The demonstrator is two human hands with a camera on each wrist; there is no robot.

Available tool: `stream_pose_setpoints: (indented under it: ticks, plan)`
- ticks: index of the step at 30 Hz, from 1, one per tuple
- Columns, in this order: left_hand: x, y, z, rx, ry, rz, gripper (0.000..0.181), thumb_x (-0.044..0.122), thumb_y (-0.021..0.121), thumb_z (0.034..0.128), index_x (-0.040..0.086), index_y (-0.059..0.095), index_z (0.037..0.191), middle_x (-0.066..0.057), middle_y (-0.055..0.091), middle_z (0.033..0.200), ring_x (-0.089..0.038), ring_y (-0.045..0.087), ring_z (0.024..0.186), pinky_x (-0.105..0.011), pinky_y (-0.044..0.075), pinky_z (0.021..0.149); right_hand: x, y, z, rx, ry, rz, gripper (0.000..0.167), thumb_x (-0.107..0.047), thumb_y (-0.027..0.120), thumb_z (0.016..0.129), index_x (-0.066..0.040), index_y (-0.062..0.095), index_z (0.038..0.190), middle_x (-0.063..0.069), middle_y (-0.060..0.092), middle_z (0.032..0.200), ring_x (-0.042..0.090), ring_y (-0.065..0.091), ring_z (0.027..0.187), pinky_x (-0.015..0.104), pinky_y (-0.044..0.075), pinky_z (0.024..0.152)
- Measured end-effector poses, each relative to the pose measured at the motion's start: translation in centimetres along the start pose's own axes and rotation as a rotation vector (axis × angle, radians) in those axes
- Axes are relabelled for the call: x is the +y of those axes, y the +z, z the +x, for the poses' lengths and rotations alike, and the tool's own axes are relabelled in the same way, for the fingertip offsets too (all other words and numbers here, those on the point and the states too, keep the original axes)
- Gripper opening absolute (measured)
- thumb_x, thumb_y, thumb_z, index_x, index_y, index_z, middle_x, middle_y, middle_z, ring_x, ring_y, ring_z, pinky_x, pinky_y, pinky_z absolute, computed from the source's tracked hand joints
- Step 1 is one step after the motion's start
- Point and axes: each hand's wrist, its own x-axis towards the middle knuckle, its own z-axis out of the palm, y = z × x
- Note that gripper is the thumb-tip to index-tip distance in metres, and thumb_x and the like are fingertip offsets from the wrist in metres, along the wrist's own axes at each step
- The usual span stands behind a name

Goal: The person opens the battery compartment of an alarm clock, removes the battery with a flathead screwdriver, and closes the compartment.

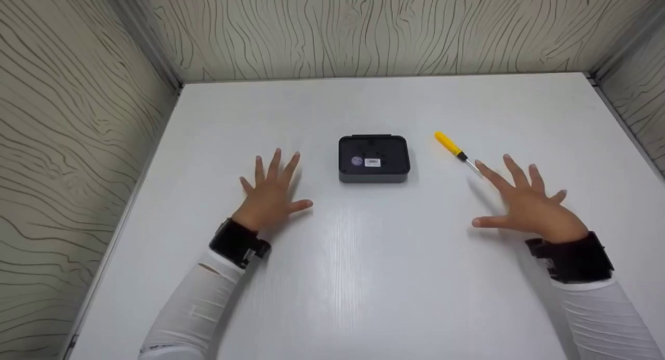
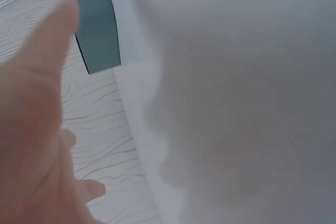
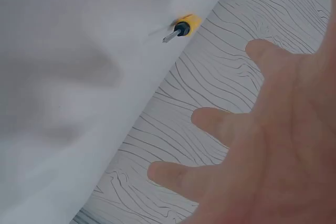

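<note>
A dark box-like device [image 1: 373, 155] with a round purple sticker and a white label on its upper face lies at the middle of the table. My left hand [image 1: 267, 196], fingers spread and palm down, is to its left, apart from it; the left wrist view shows the device's grey side [image 2: 97, 24] beyond a finger. To the right lies a screwdriver [image 1: 449, 144] with a yellow handle, black collar and metal shaft. My right hand [image 1: 535, 209] is spread near the shaft's tip and holds nothing. In the right wrist view the screwdriver [image 3: 186, 24] appears beyond the fingers, apart from them.
The white table [image 1: 332, 277] carries the device and the screwdriver. Wood-grain patterned panels [image 1: 353, 32] stand along the back and both sides, with grey metal posts [image 1: 150, 38] at the corners. A black wrist camera [image 1: 576, 258] is strapped to each forearm.
</note>
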Motion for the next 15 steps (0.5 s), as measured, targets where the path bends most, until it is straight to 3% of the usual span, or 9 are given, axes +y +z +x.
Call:
stream_pose_setpoints:
  ticks: [7, 11, 15]
  plan:
    - [1.8, -0.3, 2.5, 0.131, 0.095, -0.155, 0.088, 0.055, 0.061, 0.0975, 0.019, 0.016, 0.164, -0.017, 0.004, 0.169, -0.048, 0.003, 0.152, -0.079, 0.014, 0.109, -0.9, 0.0, 1.7, 0.037, -0.052, 0.022, 0.114, -0.073, 0.073, 0.077, -0.037, 0.008, 0.163, 0.023, -0.008, 0.167, 0.061, -0.014, 0.144, 0.092, -0.009, 0.087]
    - [2.9, -0.4, 3.9, 0.218, 0.149, -0.250, 0.079, 0.046, 0.061, 0.1007, 0.011, 0.023, 0.161, -0.020, 0.010, 0.166, -0.045, 0.012, 0.151, -0.064, 0.024, 0.116, -1.9, -0.3, 2.3, 0.044, -0.060, 0.051, 0.110, -0.067, 0.075, 0.080, -0.037, 0.011, 0.163, 0.021, -0.007, 0.168, 0.057, -0.013, 0.147, 0.091, -0.007, 0.091]
    - [4.0, -0.3, 5.1, 0.270, 0.146, -0.387, 0.073, 0.041, 0.059, 0.1026, 0.011, 0.024, 0.159, -0.019, 0.011, 0.165, -0.040, 0.017, 0.149, -0.052, 0.032, 0.116, -3.4, -0.9, 2.9, 0.061, -0.080, 0.033, 0.109, -0.068, 0.074, 0.080, -0.037, 0.012, 0.163, 0.019, -0.006, 0.168, 0.055, -0.013, 0.148, 0.090, -0.007, 0.094]
